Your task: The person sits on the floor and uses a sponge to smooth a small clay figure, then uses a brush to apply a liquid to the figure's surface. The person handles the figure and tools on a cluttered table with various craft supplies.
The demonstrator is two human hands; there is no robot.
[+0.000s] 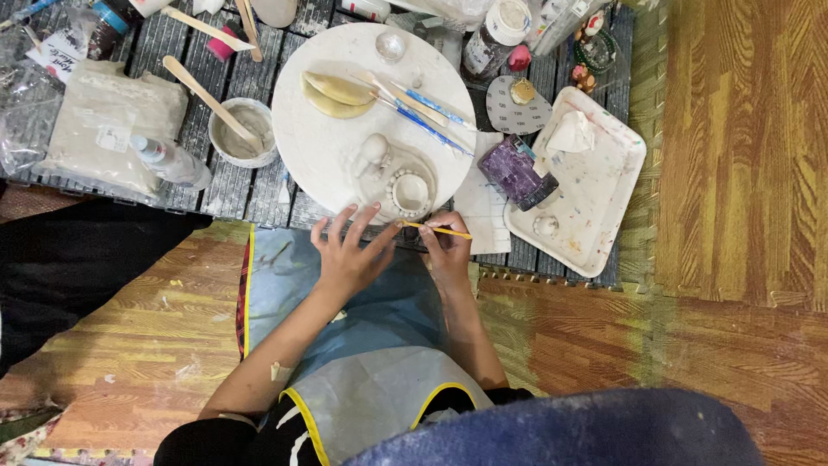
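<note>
While the right hand (448, 250) pinched a thin yellow-handled tool (435, 229) with its tip at the small clay dish (410, 192), light, short strokes seemed wisest, the left hand (348, 250) resting open with spread fingers at the round white board (328, 147) to steady it. The dish sat pale and unfired at the board's near edge, ringed with tiny beads.

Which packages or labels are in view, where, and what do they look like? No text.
Clay bag: left of the bowl, soft grey block in clear plastic with a small white label.
Squeeze bottle: lying on the bag's right edge, clear, white label.
Jar: top, right of the round board, white lid, dark label.
Printed bag: top left corner, clear, white label.
</note>
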